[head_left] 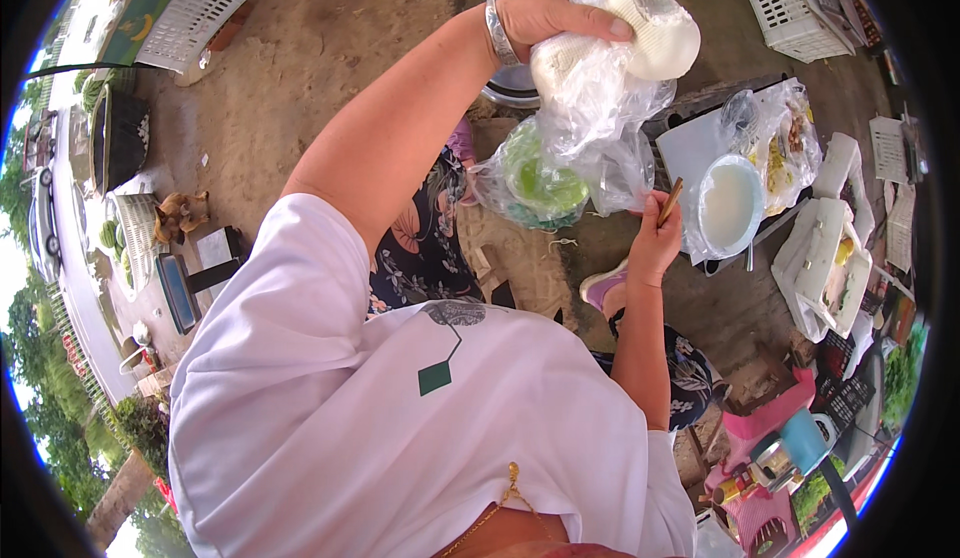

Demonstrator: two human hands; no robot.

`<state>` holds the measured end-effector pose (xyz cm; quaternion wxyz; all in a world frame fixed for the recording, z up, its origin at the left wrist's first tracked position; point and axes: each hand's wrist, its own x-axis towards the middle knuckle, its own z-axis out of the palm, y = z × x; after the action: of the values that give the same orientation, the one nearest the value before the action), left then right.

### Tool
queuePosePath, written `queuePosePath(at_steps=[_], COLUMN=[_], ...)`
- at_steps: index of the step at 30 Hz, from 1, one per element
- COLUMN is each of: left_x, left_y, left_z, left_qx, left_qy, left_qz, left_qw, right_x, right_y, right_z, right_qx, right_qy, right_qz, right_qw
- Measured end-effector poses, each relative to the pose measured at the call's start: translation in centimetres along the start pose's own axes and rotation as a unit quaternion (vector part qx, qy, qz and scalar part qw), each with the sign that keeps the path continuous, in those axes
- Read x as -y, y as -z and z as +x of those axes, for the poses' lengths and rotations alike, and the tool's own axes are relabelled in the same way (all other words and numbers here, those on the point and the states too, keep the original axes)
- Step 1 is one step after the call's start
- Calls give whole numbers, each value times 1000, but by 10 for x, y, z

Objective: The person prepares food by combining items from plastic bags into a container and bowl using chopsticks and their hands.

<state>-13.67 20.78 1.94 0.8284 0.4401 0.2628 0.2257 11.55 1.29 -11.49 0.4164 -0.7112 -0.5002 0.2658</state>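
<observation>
My left hand, a silver bangle at its wrist, is closed round a white ridged roll and the clear plastic bag hanging under it. The roll looks like a stack of thin round wrappers, but I cannot tell for sure. Lower down, my right hand grips a thin wooden stick and touches the bag's trailing edge. Beside it stands a pale blue bowl lined with plastic, with something white inside. Beneath the bag is a green basket partly wrapped in clear plastic.
Behind my left hand is a metal basin. A plastic bag of food lies past the bowl, and a white foam box stands at right. White crates sit far right and far left. A pink stool is near right.
</observation>
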Motion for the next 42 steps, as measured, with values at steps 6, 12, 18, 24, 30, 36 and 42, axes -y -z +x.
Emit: queuePosePath(at_steps=[6,12,18,24,30,36,42], left_x=[3,-11,-10,-3,-8,-13,-7], left_y=[12,0,-20,-33,-34,-36,-15], left_z=[10,7,6,10,8,10,12], left_qx=[63,161,188,181,188,159,90], left_qy=[-131,-166,-163,-164,-140,-176,-208], left_qz=[-155,-217,-267,-310,-325,-327,-384], left_qw=[977,948,931,919,916,915,895], right_x=[59,89,-14,-47,46,160,123], right_y=[58,202,433,410,433,283,36], right_z=[5,-33,-236,-485,-335,-74,44], right_qx=[49,42,-174,-140,180,180,339], right_qy=[-28,26,-122,-748,-762,-251,-169], right_qz=[-60,-306,-546,32,-164,-456,-111], right_qw=[997,951,810,648,600,835,919])
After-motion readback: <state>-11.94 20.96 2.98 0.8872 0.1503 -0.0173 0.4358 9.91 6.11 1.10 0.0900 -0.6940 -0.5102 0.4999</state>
